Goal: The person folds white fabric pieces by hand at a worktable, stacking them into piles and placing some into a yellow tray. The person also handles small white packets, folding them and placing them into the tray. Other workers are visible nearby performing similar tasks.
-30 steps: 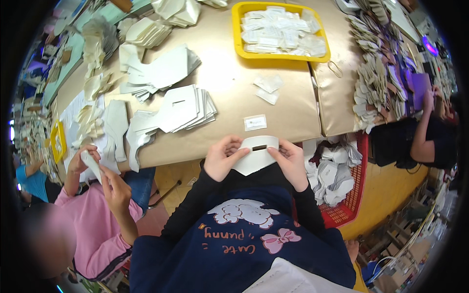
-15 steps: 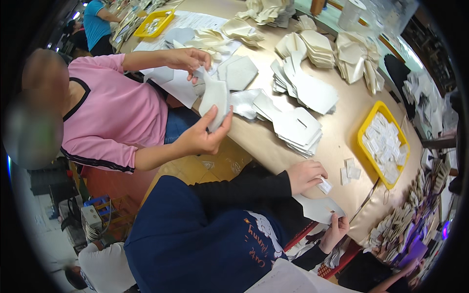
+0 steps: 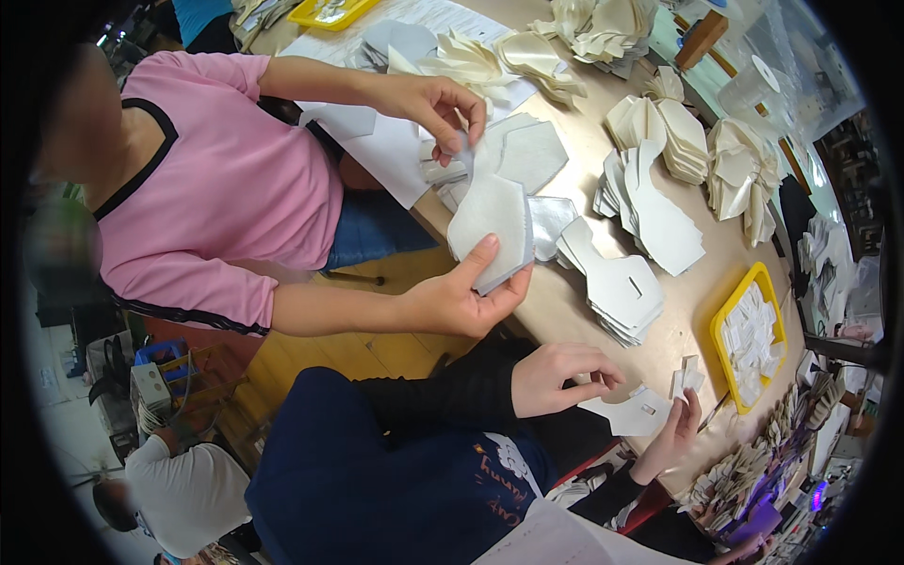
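My left hand (image 3: 556,379), in a black sleeve, hovers at the left end of a white cut-out sheet (image 3: 621,417). Its thumb and fingers are apart and nothing shows between them. The sheet has a small rectangular opening or patch near its right end; I cannot make out which. My right hand (image 3: 667,444) is just beyond that end, its fingertips closing against a small white card (image 3: 678,384) on the table. More small cards (image 3: 692,372) lie right beside it. Whether the right thumb also touches the sheet is hidden.
A yellow tray (image 3: 719,350) of small white cards stands to the right. Stacks of white cut-outs (image 3: 623,287) lie beyond my hands. At my left, a co-worker in pink (image 3: 226,179) holds white cut-out pieces (image 3: 494,221). A cream-coloured pile (image 3: 678,141) and a clear spool (image 3: 750,87) are farther back.
The view has shifted. My left fingers have let go of a small white label. My right hand has moved from the sheet's end to the loose cards. The co-worker's cut-out pieces have turned.
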The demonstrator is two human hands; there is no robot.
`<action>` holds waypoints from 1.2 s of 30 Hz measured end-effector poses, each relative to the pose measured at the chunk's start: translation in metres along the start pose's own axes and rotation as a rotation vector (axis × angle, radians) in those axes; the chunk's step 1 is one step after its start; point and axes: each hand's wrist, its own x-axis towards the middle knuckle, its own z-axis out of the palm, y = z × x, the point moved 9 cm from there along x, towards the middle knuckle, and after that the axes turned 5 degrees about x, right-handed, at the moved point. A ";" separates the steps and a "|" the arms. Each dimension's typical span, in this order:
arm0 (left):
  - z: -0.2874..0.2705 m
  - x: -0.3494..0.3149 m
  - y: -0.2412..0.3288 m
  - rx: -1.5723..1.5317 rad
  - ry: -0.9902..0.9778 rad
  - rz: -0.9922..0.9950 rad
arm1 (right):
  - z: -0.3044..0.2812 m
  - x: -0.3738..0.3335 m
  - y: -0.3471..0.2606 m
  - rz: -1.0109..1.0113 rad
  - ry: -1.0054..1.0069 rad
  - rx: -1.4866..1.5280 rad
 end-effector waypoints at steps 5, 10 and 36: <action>-0.043 -0.017 0.038 -0.095 0.043 0.087 | 0.072 0.001 -0.042 -0.011 -0.161 0.082; -0.109 -0.033 0.059 0.116 0.191 0.179 | 0.156 -0.011 -0.094 -0.088 -0.397 0.221; -0.225 -0.017 -0.096 -0.225 0.412 -0.399 | 0.320 -0.025 -0.140 0.162 -0.863 0.492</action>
